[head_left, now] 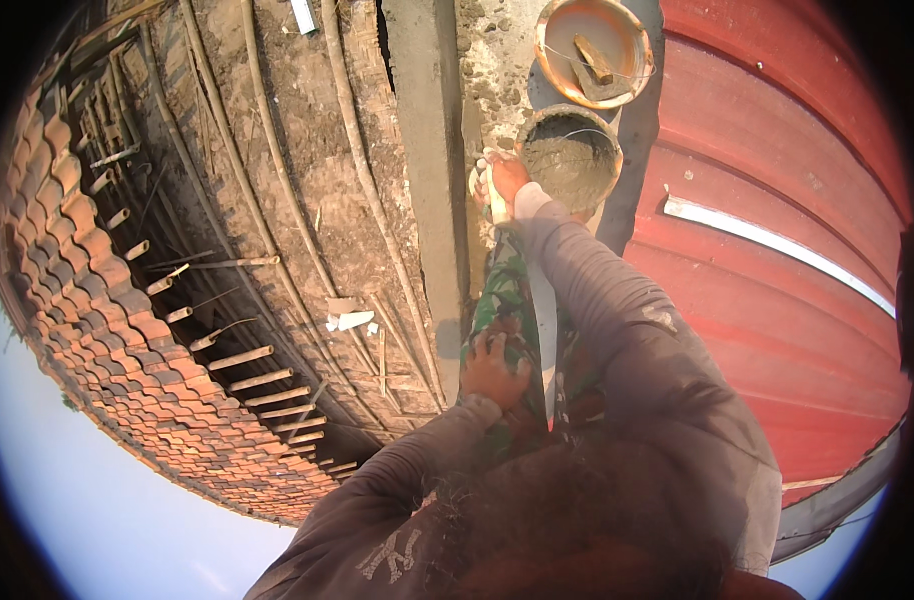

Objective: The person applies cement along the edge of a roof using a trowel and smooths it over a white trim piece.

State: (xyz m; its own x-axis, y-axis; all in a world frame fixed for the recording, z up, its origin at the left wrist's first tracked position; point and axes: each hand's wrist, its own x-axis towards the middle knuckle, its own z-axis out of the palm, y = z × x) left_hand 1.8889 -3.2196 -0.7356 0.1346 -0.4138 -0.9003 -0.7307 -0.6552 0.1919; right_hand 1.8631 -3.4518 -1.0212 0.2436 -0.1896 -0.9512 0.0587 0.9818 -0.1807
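My right hand (508, 174) is closed beside a bucket of wet grey mortar (614, 185), at the far end of my right arm. Its fingers curl around or against a pale, narrow thing that I cannot make out. My left hand (495, 372) lies with fingers apart on my camouflage trouser leg (504, 285), holding nothing. Beyond the mortar, a second orange-rimmed bucket (644, 45) holds a greyish content and a tool with a brown wooden piece (594, 60). A pale pointed strip (545, 330) shows between my leg and right arm; its kind is unclear.
A grey cement-covered wall top (434, 150) runs along my left. Past it lie bamboo poles (357, 150) over a rough brown surface, with a tiled roof (127, 380) farther left. Red metal roofing (777, 300) slopes at the right, carrying a white strip (777, 245).
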